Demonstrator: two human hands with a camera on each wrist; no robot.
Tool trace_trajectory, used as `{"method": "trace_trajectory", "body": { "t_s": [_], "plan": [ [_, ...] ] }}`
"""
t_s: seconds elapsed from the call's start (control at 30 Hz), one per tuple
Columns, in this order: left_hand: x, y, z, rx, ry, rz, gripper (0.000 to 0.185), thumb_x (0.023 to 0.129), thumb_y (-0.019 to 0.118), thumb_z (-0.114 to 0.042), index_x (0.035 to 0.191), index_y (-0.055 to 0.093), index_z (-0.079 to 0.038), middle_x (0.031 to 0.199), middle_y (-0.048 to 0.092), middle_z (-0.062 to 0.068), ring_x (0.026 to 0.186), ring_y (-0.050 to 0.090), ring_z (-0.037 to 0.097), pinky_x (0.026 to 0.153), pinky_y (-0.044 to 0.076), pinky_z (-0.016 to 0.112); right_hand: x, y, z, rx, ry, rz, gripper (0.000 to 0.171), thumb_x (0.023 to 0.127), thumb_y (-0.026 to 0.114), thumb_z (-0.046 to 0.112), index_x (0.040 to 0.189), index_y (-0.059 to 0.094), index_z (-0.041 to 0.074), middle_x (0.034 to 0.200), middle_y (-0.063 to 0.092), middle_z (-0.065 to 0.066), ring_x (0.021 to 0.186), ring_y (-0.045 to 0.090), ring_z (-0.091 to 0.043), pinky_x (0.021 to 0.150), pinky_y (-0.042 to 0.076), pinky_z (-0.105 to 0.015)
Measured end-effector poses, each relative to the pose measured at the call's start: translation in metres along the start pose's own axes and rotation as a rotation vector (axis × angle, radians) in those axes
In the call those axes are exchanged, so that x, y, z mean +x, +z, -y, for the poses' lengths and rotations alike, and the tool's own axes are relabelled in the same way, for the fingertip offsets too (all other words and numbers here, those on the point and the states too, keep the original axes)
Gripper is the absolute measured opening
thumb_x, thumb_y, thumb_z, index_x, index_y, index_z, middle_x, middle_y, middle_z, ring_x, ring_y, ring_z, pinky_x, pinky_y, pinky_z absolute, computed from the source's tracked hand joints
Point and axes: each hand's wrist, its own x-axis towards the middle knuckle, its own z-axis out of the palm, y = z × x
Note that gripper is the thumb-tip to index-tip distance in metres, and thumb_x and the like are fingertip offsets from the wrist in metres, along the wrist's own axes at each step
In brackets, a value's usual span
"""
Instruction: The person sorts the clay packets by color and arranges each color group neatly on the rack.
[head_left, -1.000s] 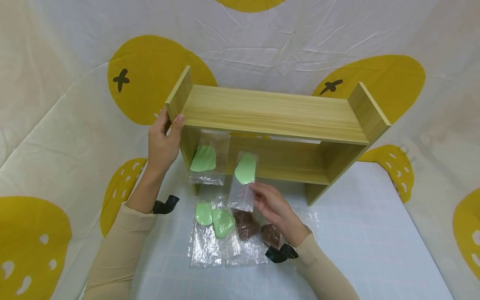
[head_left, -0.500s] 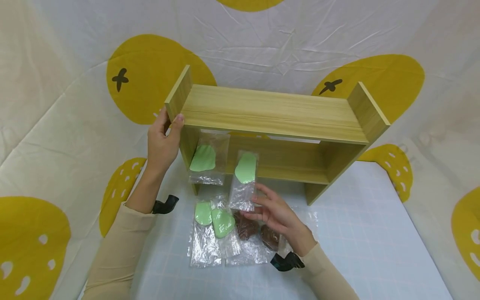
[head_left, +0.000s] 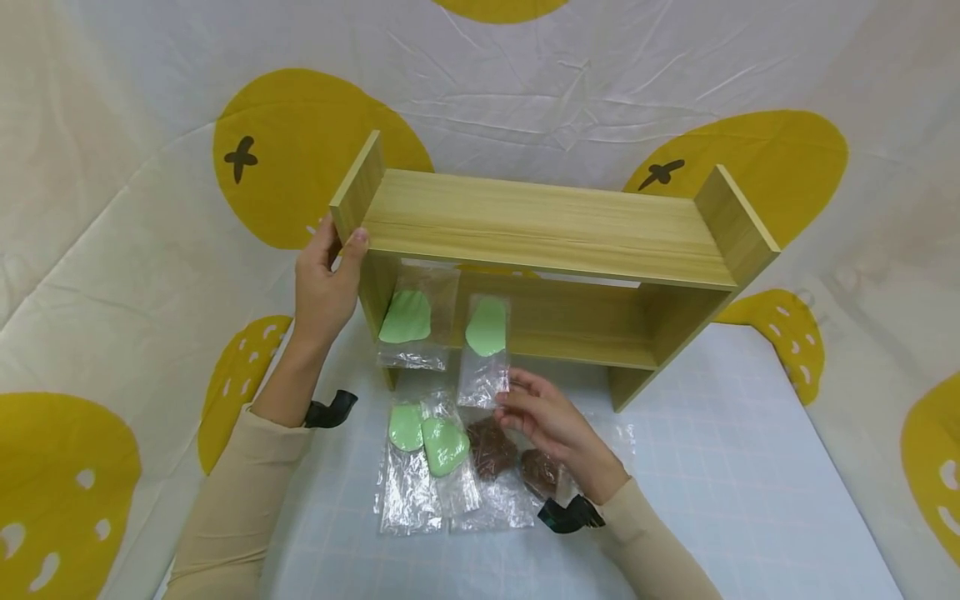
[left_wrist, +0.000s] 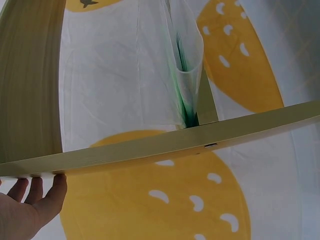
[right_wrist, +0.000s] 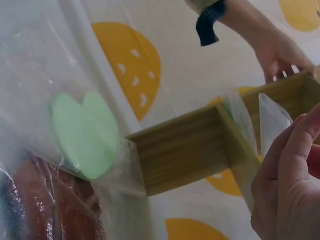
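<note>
While the clear bag with a green piece (head_left: 485, 350) leans upright in the lower opening of the wooden shelf (head_left: 547, 229), the right hand (head_left: 551, 421) pinches its lower edge. Beside it, another green-piece bag (head_left: 408, 325) leans against the shelf's left wall. The left hand (head_left: 324, 287) grips the shelf's left side panel. More bags, green (head_left: 427, 454) and brown (head_left: 491, 450), lie on the desk (head_left: 712, 500).

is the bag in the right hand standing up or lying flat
Standing up. The bag stands on end in the shelf, the right hand pinching its lower edge.
</note>
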Motion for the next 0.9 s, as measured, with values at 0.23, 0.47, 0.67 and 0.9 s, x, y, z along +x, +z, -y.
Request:
{"method": "trace_trajectory", "body": {
  "t_s": [0.23,0.47,0.67,0.9],
  "plan": [
    [0.0,0.0,0.0,0.011,-0.006,0.001,0.04,0.102,0.059,-0.023,0.139,0.058,-0.01,0.129,0.063,0.009,0.121,0.055,0.02,0.099,0.047,0.038,0.015,0.004,0.002,0.034,0.021,-0.071,0.069,0.098,0.047,-0.01,0.154,0.006,-0.012,0.107,0.053,-0.015,0.082,0.064,-0.015,0.076,0.053,-0.02],
    [0.0,0.0,0.0,0.011,-0.004,0.006,0.04,0.102,0.059,-0.023,0.14,0.058,-0.01,0.13,0.063,0.009,0.121,0.055,0.02,0.099,0.047,0.039,0.028,0.003,0.003,0.045,0.013,-0.08,0.03,0.098,0.046,-0.011,0.128,0.041,-0.013,0.098,0.054,-0.012,0.08,0.063,-0.016,0.074,0.054,-0.02],
    [-0.001,0.0,0.001,0.004,-0.002,0.008,0.04,0.102,0.058,-0.023,0.14,0.058,-0.01,0.13,0.063,0.009,0.121,0.055,0.02,0.098,0.047,0.037,0.034,0.002,0.003,0.063,0.007,-0.091,0.015,0.098,0.047,-0.011,0.113,0.05,-0.01,0.096,0.057,-0.013,0.08,0.063,-0.017,0.073,0.054,-0.02],
    [0.0,0.0,0.0,0.003,0.003,0.009,0.04,0.102,0.058,-0.022,0.141,0.058,-0.01,0.131,0.062,0.009,0.122,0.055,0.02,0.099,0.047,0.038,0.029,0.003,0.003,0.097,-0.009,-0.119,0.009,0.099,0.05,-0.006,0.106,0.056,-0.005,0.096,0.058,-0.011,0.082,0.063,-0.019,0.078,0.054,-0.023]
  ]
}}
